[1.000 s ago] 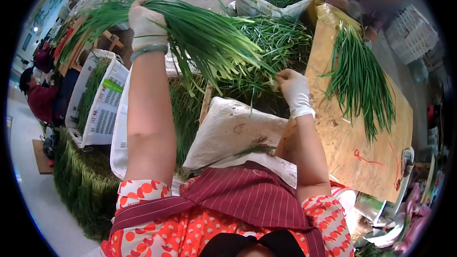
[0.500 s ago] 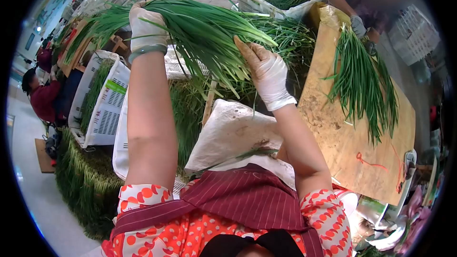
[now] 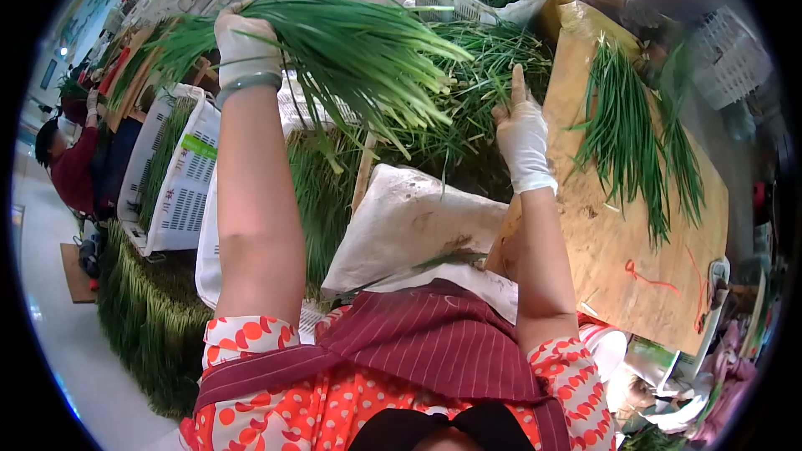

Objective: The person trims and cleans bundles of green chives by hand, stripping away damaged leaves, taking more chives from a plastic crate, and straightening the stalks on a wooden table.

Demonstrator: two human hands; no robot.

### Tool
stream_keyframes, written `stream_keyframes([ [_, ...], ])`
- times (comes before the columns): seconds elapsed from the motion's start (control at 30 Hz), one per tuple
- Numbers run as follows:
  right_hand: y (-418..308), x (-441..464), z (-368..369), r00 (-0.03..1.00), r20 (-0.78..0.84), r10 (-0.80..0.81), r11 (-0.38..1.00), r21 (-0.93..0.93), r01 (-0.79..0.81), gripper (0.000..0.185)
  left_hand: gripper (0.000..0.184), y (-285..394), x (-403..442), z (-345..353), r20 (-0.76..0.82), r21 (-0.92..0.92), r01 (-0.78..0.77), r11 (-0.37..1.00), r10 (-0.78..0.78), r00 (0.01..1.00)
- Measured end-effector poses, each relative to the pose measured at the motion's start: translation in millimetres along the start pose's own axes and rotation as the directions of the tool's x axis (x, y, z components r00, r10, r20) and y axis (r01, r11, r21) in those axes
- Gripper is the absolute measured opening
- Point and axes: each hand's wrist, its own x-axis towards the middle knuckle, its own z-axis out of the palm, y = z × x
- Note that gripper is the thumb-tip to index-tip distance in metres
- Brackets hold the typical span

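A thick bunch of long green stalks [image 3: 351, 42] is gripped in my left hand [image 3: 247, 48], gloved in white, at the upper left. The pale ends of the bunch point right, the dark leaves trail left. My right hand [image 3: 525, 138], also gloved, is raised to the right of the bunch, apart from it, index finger stretched up and the other fingers curled. Whether anything thin is between them is too small to tell. Behind it lies a loose heap of green stalks [image 3: 476, 108]. A white sack [image 3: 418, 217] lies below, before my apron.
On the right, a wooden board [image 3: 618, 276] holds green stalks [image 3: 622, 134] and red string. A co-worker's gloved hand [image 3: 642, 12] is behind it. White crates stand at the left [image 3: 180, 179] and at the back [image 3: 434, 0]. Another person [image 3: 75, 167] is at far left.
My right hand touched the bunch half a second ago and has moved right, away from it. My left hand shifted slightly left. The co-worker's hand lifted, and some stalks on the board separated rightward.
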Motion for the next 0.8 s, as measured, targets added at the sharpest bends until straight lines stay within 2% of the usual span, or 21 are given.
stream_keyframes([
  [0.03,1,-4,0,1.000,0.005,0.001,1.000,0.001,-0.001,0.039,0.025,-3,-2,14,-0.071,0.041,-0.055,0.998,0.057,0.996],
  [0.07,1,-8,-2,0.981,0.189,-0.034,0.991,0.133,0.008,0.043,0.026,-7,-5,29,-0.142,0.090,-0.102,0.991,0.114,0.983],
  [0.1,0,-13,-3,0.929,0.360,-0.092,0.965,0.263,-0.006,0.047,0.025,-12,-10,42,-0.060,-0.705,-0.042,0.708,0.000,0.998],
  [0.13,-18,-15,-14,0.838,0.545,-0.012,0.907,0.358,-0.220,0.046,0.025,-18,-19,57,0.082,-0.994,0.081,-0.077,-0.009,0.997],
  [0.17,-17,-23,7,0.757,0.650,-0.062,0.636,0.611,-0.472,0.042,0.024,-19,-29,66,0.214,-0.734,0.181,-0.655,0.030,0.976],
  [0.2,-11,-27,18,0.662,0.739,-0.125,0.638,0.570,-0.518,0.043,0.023,-20,-39,76,0.342,-0.179,0.137,-0.974,0.069,0.937],
  [0.23,-16,-28,20,0.552,0.813,-0.186,0.643,0.525,-0.557,0.043,0.023,-24,-40,80,0.340,-0.182,0.137,-0.974,0.069,0.938],
  [0.33,-15,-45,54,0.579,0.809,-0.106,0.595,0.518,-0.615,0.049,0.023,-24,-42,94,0.503,0.011,0.156,-0.988,0.141,0.853],
  [0.37,-19,-48,60,0.578,0.809,-0.108,0.597,0.518,-0.613,0.049,0.025,-16,-43,105,0.498,-0.056,0.068,-0.996,0.031,0.866],
  [0.4,-25,-51,65,0.622,0.778,-0.091,0.512,0.572,-0.641,0.051,0.028,-8,-44,115,0.486,-0.122,-0.022,-0.992,-0.079,0.870],
  [0.47,-37,-54,71,0.702,0.711,-0.044,0.331,0.674,-0.661,0.055,0.034,-21,-42,130,0.407,-0.125,0.029,-0.992,-0.024,0.913],
  [0.5,-45,-51,68,0.703,0.710,-0.049,0.334,0.675,-0.658,0.055,0.038,-28,-41,138,0.366,-0.130,0.054,-0.990,0.003,0.931],
  [0.53,-52,-47,62,0.735,0.676,-0.057,0.233,0.725,-0.648,0.056,0.038,-30,-38,140,0.322,-0.151,0.057,-0.987,0.006,0.947],
  [0.57,-59,-44,59,0.767,0.639,-0.058,0.129,0.766,-0.629,0.057,0.038,-32,-39,141,0.304,-0.150,0.070,-0.986,0.022,0.952],
  [0.6,-65,-42,58,0.769,0.637,-0.062,0.130,0.769,-0.626,0.057,0.038,-34,-42,142,0.301,-0.145,0.076,-0.986,0.029,0.953],
  [0.7,-80,-41,60,0.868,0.489,-0.088,-0.108,0.861,-0.497,0.050,0.038,-34,-40,145,0.298,-0.117,0.080,-0.990,0.042,0.954],
  [0.73,-84,-39,61,0.857,0.511,-0.068,-0.191,0.837,-0.514,0.045,0.038,-34,-40,146,0.303,-0.099,0.085,-0.991,0.051,0.952],
  [0.77,-84,-39,60,0.858,0.510,-0.068,-0.191,0.837,-0.512,0.045,0.038,-35,-40,148,0.311,-0.079,0.088,-0.993,0.059,0.949],
  [0.8,-84,-38,57,0.894,0.423,-0.145,-0.017,0.903,-0.430,0.038,0.038,-35,-41,148,0.322,-0.058,0.095,-0.994,0.071,0.944],
])
